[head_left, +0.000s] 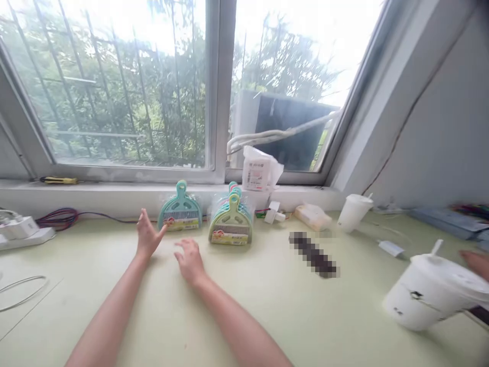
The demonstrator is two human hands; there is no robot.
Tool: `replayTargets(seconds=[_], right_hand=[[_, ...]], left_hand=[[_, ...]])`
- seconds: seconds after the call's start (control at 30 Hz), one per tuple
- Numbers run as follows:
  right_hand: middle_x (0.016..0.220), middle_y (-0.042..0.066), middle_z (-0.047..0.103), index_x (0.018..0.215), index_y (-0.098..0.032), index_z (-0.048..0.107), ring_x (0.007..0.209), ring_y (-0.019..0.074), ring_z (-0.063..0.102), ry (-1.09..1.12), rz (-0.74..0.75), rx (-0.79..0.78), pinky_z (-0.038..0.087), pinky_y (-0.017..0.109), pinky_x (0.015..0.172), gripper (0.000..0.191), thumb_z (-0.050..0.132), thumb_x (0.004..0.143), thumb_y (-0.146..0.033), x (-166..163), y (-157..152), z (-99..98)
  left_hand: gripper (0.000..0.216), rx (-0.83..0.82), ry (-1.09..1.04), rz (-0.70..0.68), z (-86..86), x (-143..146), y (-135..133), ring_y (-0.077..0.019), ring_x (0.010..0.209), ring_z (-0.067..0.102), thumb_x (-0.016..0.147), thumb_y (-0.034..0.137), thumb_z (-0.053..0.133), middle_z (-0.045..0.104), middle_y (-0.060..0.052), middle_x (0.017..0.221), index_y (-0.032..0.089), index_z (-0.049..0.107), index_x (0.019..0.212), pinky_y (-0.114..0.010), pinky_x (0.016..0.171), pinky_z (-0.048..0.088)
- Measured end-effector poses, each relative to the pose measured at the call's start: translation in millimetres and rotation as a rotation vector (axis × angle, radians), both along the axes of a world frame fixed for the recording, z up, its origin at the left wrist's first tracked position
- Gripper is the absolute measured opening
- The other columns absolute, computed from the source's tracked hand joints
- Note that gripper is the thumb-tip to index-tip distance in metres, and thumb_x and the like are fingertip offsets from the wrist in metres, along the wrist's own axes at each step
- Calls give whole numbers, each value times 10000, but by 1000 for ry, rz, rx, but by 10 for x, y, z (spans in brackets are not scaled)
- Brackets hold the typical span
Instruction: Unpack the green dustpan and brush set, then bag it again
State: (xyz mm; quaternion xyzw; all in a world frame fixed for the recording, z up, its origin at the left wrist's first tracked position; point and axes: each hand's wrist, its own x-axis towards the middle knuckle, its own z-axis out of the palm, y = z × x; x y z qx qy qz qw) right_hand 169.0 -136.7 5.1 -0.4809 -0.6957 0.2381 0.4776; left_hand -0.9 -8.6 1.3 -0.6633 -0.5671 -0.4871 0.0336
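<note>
A pale green bench (267,306) is running under a window, with packs leaning against the sill. The left hand (147,237) is hovering open, fingers spread, just left of the teal pack (180,209), nearly touching it. The right hand (190,261) is lying open and empty on the bench, just ahead of the green pack (231,224), which is standing upright, handle up, slightly to its right. A cup (431,293) is tilting far right.

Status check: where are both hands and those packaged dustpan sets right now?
Left hand open, empty, beside teal dustpan set. Right hand open, palm down on table, short of green dustpan stack. Nothing between.
</note>
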Motion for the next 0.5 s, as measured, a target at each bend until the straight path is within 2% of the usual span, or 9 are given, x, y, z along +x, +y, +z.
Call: replayTargets(seconds=[0.07, 0.13, 0.2, 0.27, 0.33, 0.4, 0.47, 0.5], right_hand=[[1124, 36, 614, 962, -305, 724, 1147, 186, 511, 5, 44, 27, 371, 358, 1021, 254, 493, 937, -205, 45, -304, 21], [1040, 20, 632, 860, -316, 740, 1067, 177, 535, 11, 79, 46, 391, 339, 975, 237, 533, 923, -219, 109, -602, 50], [1014, 11, 644, 825, -316, 742, 1034, 186, 538, -8, 114, 56, 390, 351, 964, 134, 624, 872, -275, 192, -898, 75], [1017, 9, 655, 784, -312, 741, 1026, 200, 543, -39, 162, 66, 383, 374, 970, 62, 688, 812, -327, 295, -1216, 80], [1010, 13, 668, 757, -314, 738, 1018, 209, 561, -49, 215, 63, 398, 382, 962, 50, 697, 776, -335, 413, -1590, 67], [951, 20, 683, 773, -337, 743, 973, 215, 598, -24, 231, 7, 452, 372, 900, 87, 657, 762, -342, 537, -2035, 53], [822, 15, 683, 791, -401, 744, 862, 222, 647, -1, 175, -111, 506, 376, 783, 155, 593, 762, -393, 665, -2525, 58], [749, -2, 675, 789, -457, 735, 789, 224, 661, -35, 171, -157, 520, 379, 713, 175, 566, 757, -426, 734, -2771, 71]], left_hand=[[882, 47, -70, -49, 22, -4, -210, -318, 1341, 379, 799, 396, 473, 295, -180, 1505, 153, 28, 1520, -489, 1103, 322], [810, 72, -110, -73, 50, 26, -463, -293, 1262, 461, 806, 375, 458, 348, -155, 1462, 197, 102, 1512, -458, 1028, 425], [735, 82, -107, -77, 92, 102, -753, -290, 1232, 481, 808, 366, 451, 388, -154, 1414, 196, 205, 1480, -460, 999, 454], [635, 68, -72, -91, 129, 227, -1102, -298, 1249, 465, 812, 348, 433, 437, -153, 1361, 195, 328, 1419, -490, 1046, 413], [532, 14, -45, -139, 130, 396, -1560, -307, 1281, 439, 808, 334, 420, 479, -140, 1325, 229, 458, 1327, -521, 1092, 358], [433, -90, -68, -205, 61, 586, -2154, -320, 1250, 471, 786, 345, 443, 495, -118, 1325, 296, 587, 1192, -544, 1058, 395], [383, -204, -109, -328, -93, 770, -2833, -315, 1231, 498, 749, 356, 505, 521, -52, 1326, 426, 649, 1096, -561, 1034, 420], [399, -241, -132, -432, -195, 853, -3163, -317, 1220, 510, 703, 356, 548, 532, -10, 1324, 508, 655, 1056, -565, 986, 460]])
